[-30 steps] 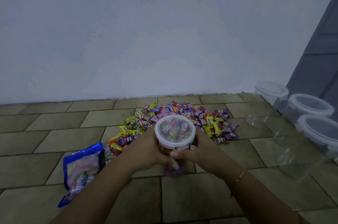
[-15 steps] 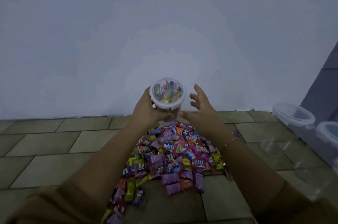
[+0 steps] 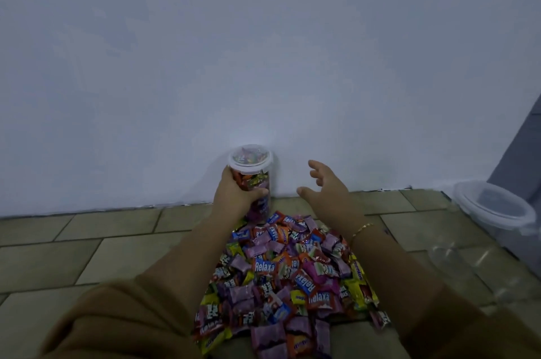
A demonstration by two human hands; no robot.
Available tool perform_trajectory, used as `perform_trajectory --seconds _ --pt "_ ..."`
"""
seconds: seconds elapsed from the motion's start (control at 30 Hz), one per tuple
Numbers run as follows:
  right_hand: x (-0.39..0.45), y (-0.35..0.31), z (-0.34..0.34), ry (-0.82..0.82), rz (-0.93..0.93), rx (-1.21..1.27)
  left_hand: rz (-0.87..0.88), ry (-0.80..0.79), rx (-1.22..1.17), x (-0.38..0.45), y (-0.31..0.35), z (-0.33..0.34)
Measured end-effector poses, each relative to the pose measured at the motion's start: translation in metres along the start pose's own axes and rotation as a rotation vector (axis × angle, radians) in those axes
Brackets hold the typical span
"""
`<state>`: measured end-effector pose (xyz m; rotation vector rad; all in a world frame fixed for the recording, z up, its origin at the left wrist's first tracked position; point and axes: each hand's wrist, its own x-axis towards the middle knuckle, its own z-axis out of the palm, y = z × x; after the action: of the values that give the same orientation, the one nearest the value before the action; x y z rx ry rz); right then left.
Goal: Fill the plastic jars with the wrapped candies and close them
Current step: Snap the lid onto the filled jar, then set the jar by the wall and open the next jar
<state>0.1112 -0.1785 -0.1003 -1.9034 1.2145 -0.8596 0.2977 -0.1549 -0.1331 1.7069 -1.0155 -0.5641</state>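
A clear plastic jar [image 3: 255,171] full of wrapped candies, closed with a white-rimmed lid, stands upright on the tiled floor against the wall. My left hand [image 3: 234,197] grips its side, fingers curled round it. Just right of the jar, my right hand [image 3: 325,188] hovers free with spread fingers, touching nothing. A big pile of wrapped candies [image 3: 289,279] in purple, red, yellow and blue lies on the floor between my forearms.
An empty clear jar with a lid [image 3: 494,209] stands at the right, beside a grey surface [image 3: 518,159]. Another clear jar [image 3: 456,262] lies nearer, hard to make out. The white wall [image 3: 263,65] rises just behind the filled jar.
The filled jar went from in front of me, over the pile, to the floor by the wall. My right hand let go of it and opened; my left still grips it.
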Motion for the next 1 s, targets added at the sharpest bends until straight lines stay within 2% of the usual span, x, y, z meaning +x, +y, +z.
perform_trajectory --seconds 0.13,0.23,0.37,0.43,0.6,0.7,0.8,0.9,1.0 --pt "-0.007 -0.002 -0.003 -0.049 -0.008 -0.119 -0.009 0.016 -0.033 -0.003 0.001 0.006" --pt "-0.012 -0.003 -0.009 -0.053 -0.021 -0.213 -0.049 0.151 -0.071 -0.026 0.011 0.02" --pt "-0.02 0.003 -0.02 -0.035 0.012 -0.327 0.005 0.359 -0.018 -0.075 0.034 0.055" --pt "-0.027 0.009 -0.029 -0.008 -0.001 -0.424 0.012 0.38 0.047 -0.095 0.048 0.073" --pt "-0.049 0.021 -0.066 0.075 -0.01 -0.769 0.092 0.195 0.097 -0.12 0.076 0.11" --pt "-0.058 0.027 -0.091 0.104 0.069 -0.976 0.121 0.065 0.101 -0.134 0.087 0.127" --pt "-0.068 0.036 -0.116 0.188 0.223 -1.129 0.136 -0.03 0.134 -0.146 0.093 0.14" --pt "-0.077 0.045 -0.133 0.254 0.388 -1.176 0.14 -0.112 0.143 -0.155 0.096 0.147" --pt "-0.083 0.05 -0.137 0.317 0.295 -1.178 0.144 -0.161 0.15 -0.159 0.096 0.15"
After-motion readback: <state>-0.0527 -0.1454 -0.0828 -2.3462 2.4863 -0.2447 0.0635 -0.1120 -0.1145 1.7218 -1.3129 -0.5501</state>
